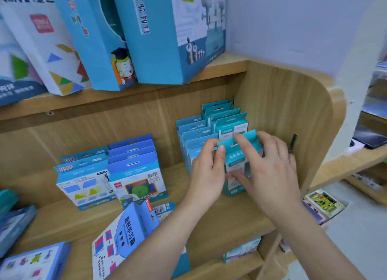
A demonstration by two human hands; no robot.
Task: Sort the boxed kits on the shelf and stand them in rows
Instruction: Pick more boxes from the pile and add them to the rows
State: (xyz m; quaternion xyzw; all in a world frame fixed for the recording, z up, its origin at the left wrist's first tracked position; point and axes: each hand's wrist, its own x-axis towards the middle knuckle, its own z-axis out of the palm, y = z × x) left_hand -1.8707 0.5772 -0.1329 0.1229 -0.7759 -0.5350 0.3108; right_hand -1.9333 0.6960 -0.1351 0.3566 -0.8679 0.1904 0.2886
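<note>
Nearest me: a flat blue-and-white cardboard kit box with pink squares printed on it (125,238) lies tilted at the front of the pale wood-grain shelf board (230,221), partly under my left forearm.

Mid-shelf: my left hand (206,171) pinches the left edge of a small teal cardboard kit box with a hang-tab top (238,154), thumb on the front face, fingers curled behind. My right hand (270,175) holds the same box from the right, index finger stretched up to the tab, thumb low across the front. Box stands upright on the shelf, just in front of the right-hand row; its print is mostly covered by my fingers.

Left of it: two rows of blue window-front kit boxes with hang-tabs (134,175), standing, smooth and glossy.

Behind my hands: two rows of teal hang-tab boxes (209,122), packed front to back toward the rear panel. Rounded wooden side panel (293,116) close on the right, with a dark metal bracket, I think.

Farthest: tall blue cartons (159,39) leaning on the upper shelf.
</note>
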